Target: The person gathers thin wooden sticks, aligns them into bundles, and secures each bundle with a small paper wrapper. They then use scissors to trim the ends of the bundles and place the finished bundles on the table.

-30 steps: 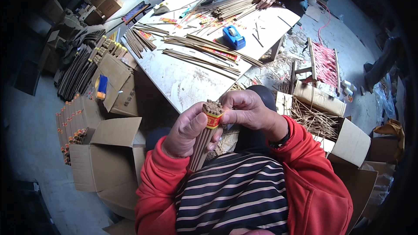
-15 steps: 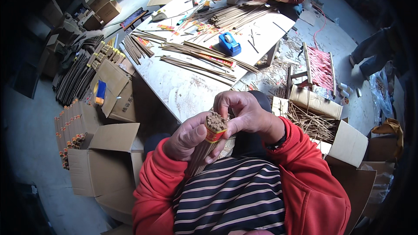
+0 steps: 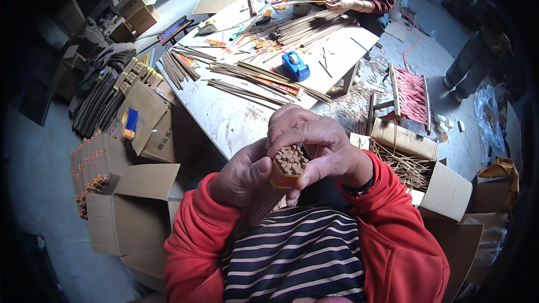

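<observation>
I see the left hand, fingers closed around a bundle of brown sticks, between a striped apron and the tabletop; the right hand, fingers curled, grips its upper end.

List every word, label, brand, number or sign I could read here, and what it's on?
Band around the held stick bundle: no lettering legible.
Red-and-yellow paper strips on the white table: markings too small to read.
Brown cardboard carton left of the table: dark printed characters, not copied out here.
Stacked banded bundles at far left: too small to read.
</observation>
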`<action>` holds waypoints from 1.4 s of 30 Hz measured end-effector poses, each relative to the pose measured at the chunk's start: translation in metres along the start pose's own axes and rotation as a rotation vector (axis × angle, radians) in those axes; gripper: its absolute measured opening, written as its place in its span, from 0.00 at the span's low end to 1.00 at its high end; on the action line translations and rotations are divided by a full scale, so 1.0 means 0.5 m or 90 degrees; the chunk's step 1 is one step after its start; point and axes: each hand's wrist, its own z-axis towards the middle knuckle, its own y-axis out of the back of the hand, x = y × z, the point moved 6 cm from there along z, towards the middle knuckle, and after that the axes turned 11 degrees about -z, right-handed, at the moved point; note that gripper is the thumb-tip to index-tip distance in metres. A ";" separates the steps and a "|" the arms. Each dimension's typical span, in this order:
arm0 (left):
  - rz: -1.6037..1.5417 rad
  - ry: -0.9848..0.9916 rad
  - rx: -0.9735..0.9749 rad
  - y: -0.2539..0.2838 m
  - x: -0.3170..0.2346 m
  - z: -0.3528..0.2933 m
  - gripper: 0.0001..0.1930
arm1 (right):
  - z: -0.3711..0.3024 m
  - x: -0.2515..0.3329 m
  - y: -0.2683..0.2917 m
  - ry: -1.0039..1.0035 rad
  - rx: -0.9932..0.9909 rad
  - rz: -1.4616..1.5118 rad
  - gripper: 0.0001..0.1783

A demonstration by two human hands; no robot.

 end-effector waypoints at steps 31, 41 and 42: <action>0.349 -0.420 -0.304 0.138 -0.090 -0.034 0.25 | 0.037 -0.141 -0.035 -0.288 -0.082 0.056 0.17; 0.263 -0.408 -0.318 0.202 -0.132 -0.031 0.24 | -0.039 -0.291 0.032 -0.509 -0.281 0.172 0.07; 0.266 -0.411 -0.321 0.201 -0.134 -0.031 0.24 | -0.036 -0.288 0.030 -0.513 -0.280 0.163 0.08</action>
